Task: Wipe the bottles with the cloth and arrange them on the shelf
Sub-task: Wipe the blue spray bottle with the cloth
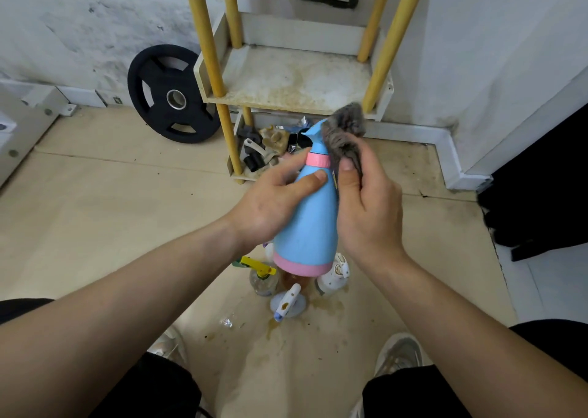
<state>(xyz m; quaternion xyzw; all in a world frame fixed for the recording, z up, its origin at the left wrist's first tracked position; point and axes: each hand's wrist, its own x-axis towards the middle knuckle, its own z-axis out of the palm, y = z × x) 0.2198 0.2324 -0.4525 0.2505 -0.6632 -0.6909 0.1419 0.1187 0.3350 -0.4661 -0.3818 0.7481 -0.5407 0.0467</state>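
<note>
Wiping is the step in hand: the left hand (pixel 270 204) grips the bottle (pixel 310 223) just in front of the shelf (pixel 286 80), the right hand (pixel 366 207) pinches the cloth (pixel 345 134) against its neck, and next it likely needs standing upright on the shelf.

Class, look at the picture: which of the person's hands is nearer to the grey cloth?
Right. The right hand holds the cloth against the blue bottle; the left hand grips the bottle's opposite side, clear of the cloth.
</note>
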